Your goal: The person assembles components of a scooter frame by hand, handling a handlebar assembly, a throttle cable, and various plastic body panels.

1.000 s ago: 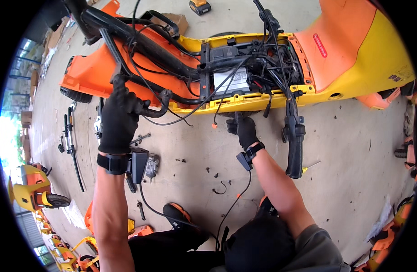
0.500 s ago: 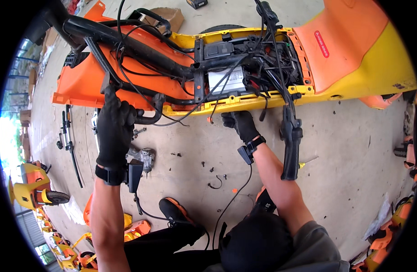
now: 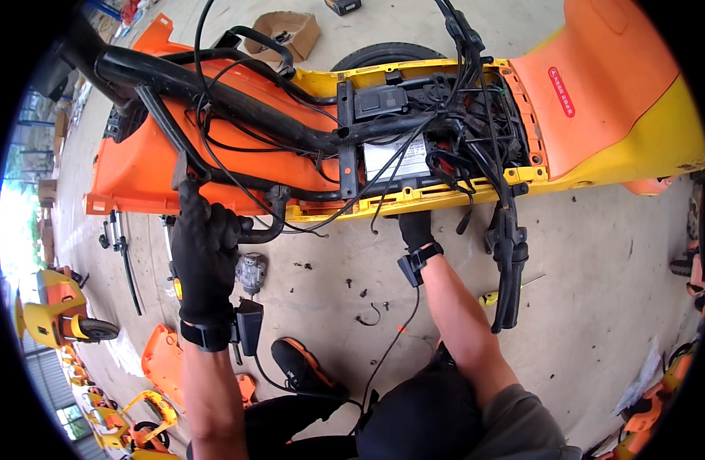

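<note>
1. the scooter stretches across the floor in front of the person, its orange shell to the left and its orange seat-end panel to the right.
2. the gloved left hand has its index finger stretched out to the black frame; the other fingers look curled in around the near end of a bent black bar, with little gap left.
3. the gloved right hand goes under the yellow edge of the body. its fingers are hidden, so i can't tell how far open they are or whether they hold anything.
4. done, by my reading: the middle is opened up, with the white-labelled box and wiring showing. small screws lie loose on the floor.
5. left, as i judge it: the frame is not yet clear of the shell, cables run across both, and the seat-end panel is on. the handlebar overhangs the near edge; i can't tell if it's fastened.
6. a power tool and a yellow-handled screwdriver lie on the floor, out of hand.
</note>
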Demonstrator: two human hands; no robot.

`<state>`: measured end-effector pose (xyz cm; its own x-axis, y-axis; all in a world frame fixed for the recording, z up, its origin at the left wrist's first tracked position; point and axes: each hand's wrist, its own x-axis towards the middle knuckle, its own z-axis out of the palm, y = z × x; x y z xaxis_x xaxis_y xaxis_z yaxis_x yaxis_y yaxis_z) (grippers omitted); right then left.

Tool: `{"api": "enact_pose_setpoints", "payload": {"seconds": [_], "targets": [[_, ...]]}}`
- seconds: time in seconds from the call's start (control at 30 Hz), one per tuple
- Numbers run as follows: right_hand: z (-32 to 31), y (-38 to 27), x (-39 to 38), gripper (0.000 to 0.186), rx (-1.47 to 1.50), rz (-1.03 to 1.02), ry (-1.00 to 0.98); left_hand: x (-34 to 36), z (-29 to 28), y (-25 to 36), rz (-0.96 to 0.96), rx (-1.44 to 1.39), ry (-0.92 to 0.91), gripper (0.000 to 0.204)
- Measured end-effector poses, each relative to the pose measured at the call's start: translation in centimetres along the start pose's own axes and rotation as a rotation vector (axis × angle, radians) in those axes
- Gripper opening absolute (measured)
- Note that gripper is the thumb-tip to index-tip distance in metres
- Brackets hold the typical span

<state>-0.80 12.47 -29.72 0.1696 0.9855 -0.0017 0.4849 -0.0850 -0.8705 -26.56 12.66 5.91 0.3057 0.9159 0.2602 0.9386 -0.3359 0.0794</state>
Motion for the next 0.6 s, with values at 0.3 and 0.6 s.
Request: {"api": "enact_pose_setpoints", "payload": {"seconds": [0.3,0.6], "targets": [[3.7,4.4,-0.5,0.037,-0.125,0.025,-0.209,-1.0,-0.9,0.3,-0.075,0.036,0.053,0.019],[1.1,4.7,-0.9,0.036,-0.05,-0.031,-0.125,-0.3,0.3,0.6,-0.851,-1.515,0.171,0.039]]}}
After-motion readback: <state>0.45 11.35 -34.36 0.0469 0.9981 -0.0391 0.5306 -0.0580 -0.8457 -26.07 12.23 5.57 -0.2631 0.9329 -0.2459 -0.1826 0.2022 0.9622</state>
